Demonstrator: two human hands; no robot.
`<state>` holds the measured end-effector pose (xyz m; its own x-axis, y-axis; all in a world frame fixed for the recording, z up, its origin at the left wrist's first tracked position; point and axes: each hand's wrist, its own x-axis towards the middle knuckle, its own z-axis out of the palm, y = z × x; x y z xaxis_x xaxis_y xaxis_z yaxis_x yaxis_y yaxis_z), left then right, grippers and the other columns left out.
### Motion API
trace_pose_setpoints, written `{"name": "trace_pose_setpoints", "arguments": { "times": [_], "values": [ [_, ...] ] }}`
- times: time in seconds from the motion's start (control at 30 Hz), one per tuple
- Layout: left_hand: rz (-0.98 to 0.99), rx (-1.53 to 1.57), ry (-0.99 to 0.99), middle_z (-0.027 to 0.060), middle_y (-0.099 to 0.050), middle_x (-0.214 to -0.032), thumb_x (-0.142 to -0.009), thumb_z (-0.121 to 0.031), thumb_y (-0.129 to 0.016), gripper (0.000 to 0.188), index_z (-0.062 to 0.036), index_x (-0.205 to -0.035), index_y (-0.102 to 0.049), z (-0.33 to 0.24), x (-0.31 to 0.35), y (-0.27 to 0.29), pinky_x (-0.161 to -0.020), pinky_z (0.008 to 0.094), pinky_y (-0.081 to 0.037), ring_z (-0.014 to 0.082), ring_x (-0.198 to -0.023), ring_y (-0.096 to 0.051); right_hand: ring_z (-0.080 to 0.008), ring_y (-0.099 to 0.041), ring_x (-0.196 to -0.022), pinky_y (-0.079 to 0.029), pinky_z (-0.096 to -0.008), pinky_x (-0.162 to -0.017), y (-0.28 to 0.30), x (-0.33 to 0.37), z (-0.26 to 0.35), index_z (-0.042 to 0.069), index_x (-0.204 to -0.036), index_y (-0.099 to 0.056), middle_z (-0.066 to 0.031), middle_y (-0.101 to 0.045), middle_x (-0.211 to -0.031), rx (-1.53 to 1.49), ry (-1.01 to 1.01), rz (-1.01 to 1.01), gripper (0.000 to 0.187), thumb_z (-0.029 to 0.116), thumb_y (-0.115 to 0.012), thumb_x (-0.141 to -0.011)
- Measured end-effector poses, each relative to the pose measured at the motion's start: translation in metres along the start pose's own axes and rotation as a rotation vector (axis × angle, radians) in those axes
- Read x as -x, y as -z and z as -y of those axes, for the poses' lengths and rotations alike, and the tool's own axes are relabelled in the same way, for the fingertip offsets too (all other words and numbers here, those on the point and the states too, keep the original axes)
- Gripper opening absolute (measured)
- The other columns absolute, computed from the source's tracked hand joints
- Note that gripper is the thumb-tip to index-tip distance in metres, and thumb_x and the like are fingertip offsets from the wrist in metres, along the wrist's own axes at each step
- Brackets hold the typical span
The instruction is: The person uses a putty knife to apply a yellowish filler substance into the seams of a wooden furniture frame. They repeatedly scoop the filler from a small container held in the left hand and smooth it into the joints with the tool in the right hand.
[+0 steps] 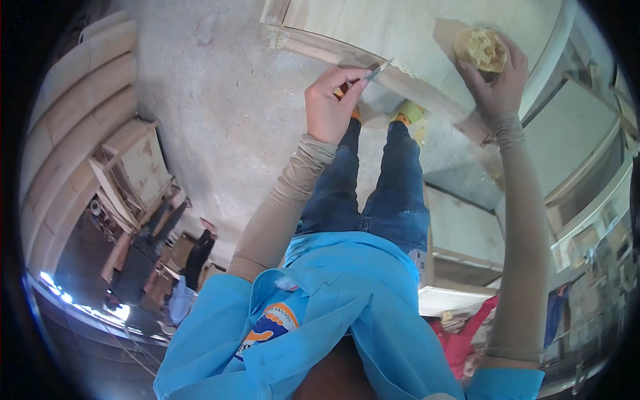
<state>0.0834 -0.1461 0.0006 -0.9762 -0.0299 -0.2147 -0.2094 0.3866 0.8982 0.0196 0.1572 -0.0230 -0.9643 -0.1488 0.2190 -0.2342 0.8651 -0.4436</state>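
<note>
My left hand [328, 101] pinches a small tool with a thin, pointed metal blade [381, 69], perhaps a putty knife. The tip is at the near edge of a pale wooden panel [373, 23], where whitish paste-like bits show along the edge. Over the panel's right part, my right hand [497, 90] grips a rounded, tan lump or shallow cup with a yellowish, uneven top [481, 50]. Its fingers curl around the sides; whether it is a container filled with paste cannot be told.
Grey concrete floor [207, 80] lies left of the panel. Curved-looking stacked wooden pieces [87, 87] and a wooden frame [130, 173] stand at the left. More pale cabinet parts [573, 133] are at the right, and another [463, 227] beside my legs. People appear at lower left.
</note>
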Motion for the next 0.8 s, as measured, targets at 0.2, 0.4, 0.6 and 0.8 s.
{"name": "trace_pose_setpoints", "arguments": {
  "times": [0.2,0.4,0.6,0.8],
  "values": [
    [-0.211,0.066,0.057,-0.0001,-0.073,-0.094,-0.089,-0.006,-0.074,0.017,-0.0069,-0.106,-0.078,0.002,0.014,-0.019,-0.063,0.0226,-0.047,0.0071,-0.078,-0.059,-0.0335,-0.049,-0.126,-0.036,-0.0474,-0.111,-0.002,0.0,-0.001,0.006,-0.131,-0.061,-0.0111,-0.057,-0.134,-0.022,0.007,0.003,0.072,0.041,-0.086,-0.073],
    [-0.346,-0.055,0.109,0.0011,-0.075,-0.094,-0.088,-0.008,-0.075,0.017,-0.006,-0.104,-0.078,-0.01,0.026,-0.036,-0.069,0.0249,-0.049,0.0093,-0.076,-0.059,-0.0326,-0.046,-0.129,-0.035,-0.0499,-0.111,-0.004,-0.001,0.001,0.007,-0.132,-0.059,-0.0075,-0.054,-0.136,-0.024,-0.024,0.023,0.076,0.046,-0.086,-0.072],
    [-0.365,-0.012,0.07,0.0024,-0.075,-0.094,-0.087,-0.008,-0.075,0.016,-0.007,-0.103,-0.079,0.0,0.027,-0.045,-0.07,0.0257,-0.05,0.0098,-0.074,-0.058,-0.0329,-0.045,-0.13,-0.034,-0.0532,-0.11,-0.004,-0.001,-0.004,0.008,-0.131,-0.06,-0.0075,-0.053,-0.137,-0.035,-0.012,0.033,0.076,0.048,-0.086,-0.072],
    [-0.325,-0.026,0.066,0.0021,-0.075,-0.093,-0.087,-0.009,-0.076,0.016,-0.0071,-0.102,-0.08,0.001,0.026,-0.053,-0.068,0.0253,-0.049,0.0094,-0.073,-0.058,-0.0329,-0.045,-0.13,-0.034,-0.0557,-0.109,-0.009,0.0,-0.013,0.01,-0.13,-0.062,-0.006,-0.054,-0.136,-0.005,0.011,0.018,0.076,0.05,-0.087,-0.07]
  ]
}}
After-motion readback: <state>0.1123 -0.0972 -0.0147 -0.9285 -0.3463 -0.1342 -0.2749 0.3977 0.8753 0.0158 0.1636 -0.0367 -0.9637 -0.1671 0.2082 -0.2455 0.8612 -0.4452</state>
